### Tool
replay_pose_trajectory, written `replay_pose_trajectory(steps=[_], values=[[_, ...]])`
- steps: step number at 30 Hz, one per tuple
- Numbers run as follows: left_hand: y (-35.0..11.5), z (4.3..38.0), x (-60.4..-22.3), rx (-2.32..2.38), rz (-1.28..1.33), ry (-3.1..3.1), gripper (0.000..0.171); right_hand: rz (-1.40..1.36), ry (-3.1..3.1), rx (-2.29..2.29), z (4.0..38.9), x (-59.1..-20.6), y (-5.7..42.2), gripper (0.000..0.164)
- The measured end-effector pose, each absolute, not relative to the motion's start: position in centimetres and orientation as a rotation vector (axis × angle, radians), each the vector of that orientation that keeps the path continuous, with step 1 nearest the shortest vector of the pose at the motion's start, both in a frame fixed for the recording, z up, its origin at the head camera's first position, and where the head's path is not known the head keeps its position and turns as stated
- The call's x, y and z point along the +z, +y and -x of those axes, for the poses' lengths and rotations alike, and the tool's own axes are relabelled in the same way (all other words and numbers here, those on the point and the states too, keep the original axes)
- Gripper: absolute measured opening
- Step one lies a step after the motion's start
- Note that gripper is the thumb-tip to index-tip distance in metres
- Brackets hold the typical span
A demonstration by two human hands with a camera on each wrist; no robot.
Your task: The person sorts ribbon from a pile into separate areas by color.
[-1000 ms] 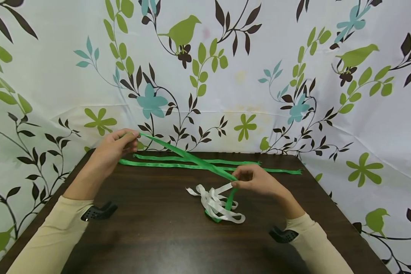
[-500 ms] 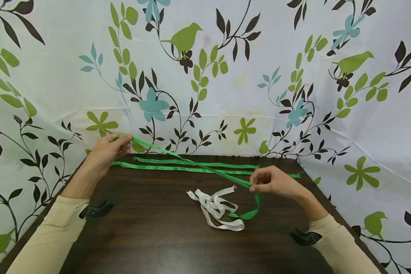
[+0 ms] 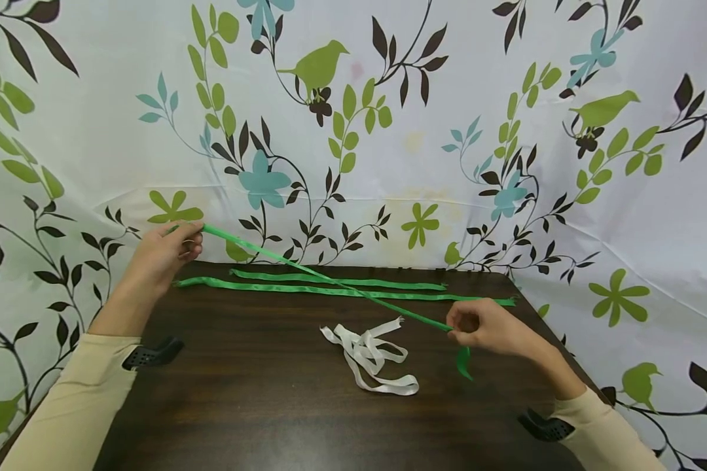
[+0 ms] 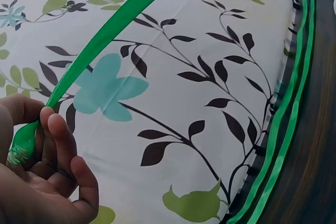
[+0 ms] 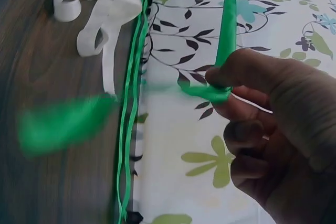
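A green ribbon [image 3: 297,265] stretches taut on a slant between both hands, above the table. My left hand [image 3: 163,252] pinches it near one end, at upper left; the frayed tip [image 4: 21,148] shows inside the palm in the left wrist view. Lower and to the right, my right hand [image 3: 489,326] pinches the ribbon between thumb and forefinger. Past that pinch a short loose tail [image 3: 463,363] hangs down, blurred in the right wrist view. A tangled white ribbon [image 3: 371,356] lies on the table between the hands.
Two more green ribbons [image 3: 306,288] lie roughly parallel along the far edge of the dark wooden table [image 3: 259,399]. Behind it hangs a white cloth [image 3: 353,98] printed with leaves, birds and flowers.
The hands have drawn apart, the right one sliding rightward along the green ribbon. Its lower part has come away from the white ribbon, which has shifted slightly, and the loose tail is now short.
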State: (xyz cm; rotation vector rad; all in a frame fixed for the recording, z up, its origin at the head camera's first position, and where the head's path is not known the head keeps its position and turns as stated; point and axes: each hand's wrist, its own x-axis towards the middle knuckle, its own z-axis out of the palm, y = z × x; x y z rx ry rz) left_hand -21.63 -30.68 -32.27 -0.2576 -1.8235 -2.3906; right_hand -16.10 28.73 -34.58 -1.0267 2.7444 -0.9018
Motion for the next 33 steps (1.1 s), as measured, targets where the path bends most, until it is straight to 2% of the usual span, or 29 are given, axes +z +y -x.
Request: replay_pose_trajectory(steps=[5, 11, 21, 27, 33], values=[[-31.3, 21.5, -32.4, -2.390, 0.224, -1.816, 0.016, 1.018, 3.011, -0.582, 15.8, -35.0, 29.3, 0.021], [-31.9, 21.5, -32.5, -2.376, 0.154, -1.787, 0.017, 0.882, 3.141, -0.355, 15.4, -36.0, 30.3, 0.021], [-32.6, 22.2, -33.5, -2.288, 0.065, -1.897, 0.019, 0.956, 3.081, -0.790, 16.9, -38.8, 33.8, 0.024], [-33.0, 22.6, -34.0, -2.294, 0.046, -1.903, 0.018, 0.952, 3.182, -0.807, 17.2, -40.1, 35.4, 0.029], [-33.4, 22.8, -34.3, -2.352, 0.038, -1.859, 0.017, 0.787, 3.149, -0.949, 17.8, -40.4, 36.5, 0.014]])
